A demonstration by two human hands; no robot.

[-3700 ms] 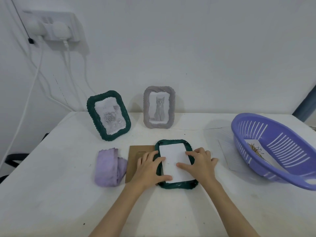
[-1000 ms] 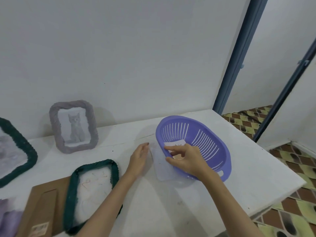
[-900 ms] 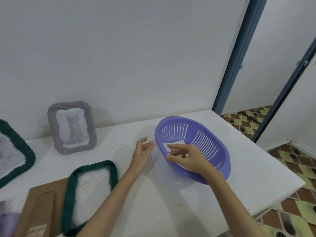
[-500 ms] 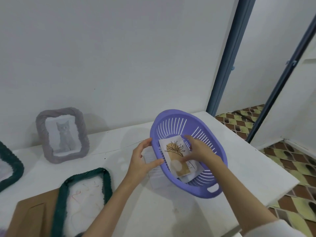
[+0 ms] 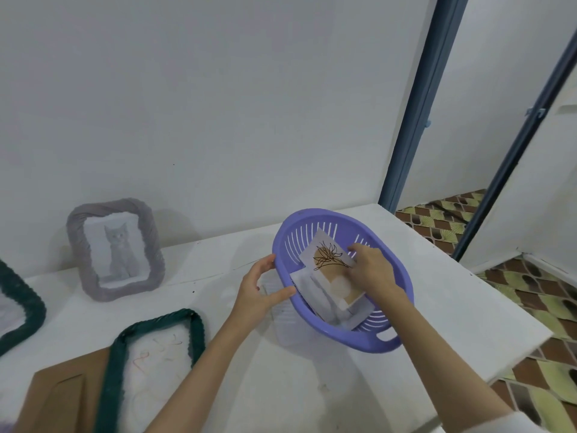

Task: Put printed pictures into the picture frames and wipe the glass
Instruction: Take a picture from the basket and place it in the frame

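Observation:
A purple slotted basket [image 5: 384, 335] sits on the white table at centre right, holding several printed pictures. My right hand [image 5: 370, 268] is inside it and grips the top picture [image 5: 327, 260], a brown print with a black line plant, lifting one edge. My left hand [image 5: 259, 292] holds the basket's near left rim between thumb and fingers. A dark green frame [image 5: 115, 370] lies face down at the lower left with its back open. Beside it lies the brown backing board [image 5: 56, 398].
A grey frame [image 5: 115, 248] with a cat picture leans on the wall at the left. Another dark green frame [image 5: 28, 304] is cut off by the left edge. The table's right edge [image 5: 515, 307] drops to a patterned tile floor. A blue door post [image 5: 415, 120] stands behind.
My view swung right from the green frame to the basket. My right hand reached into the basket and took hold of the plant picture. My left hand closed on the basket's rim.

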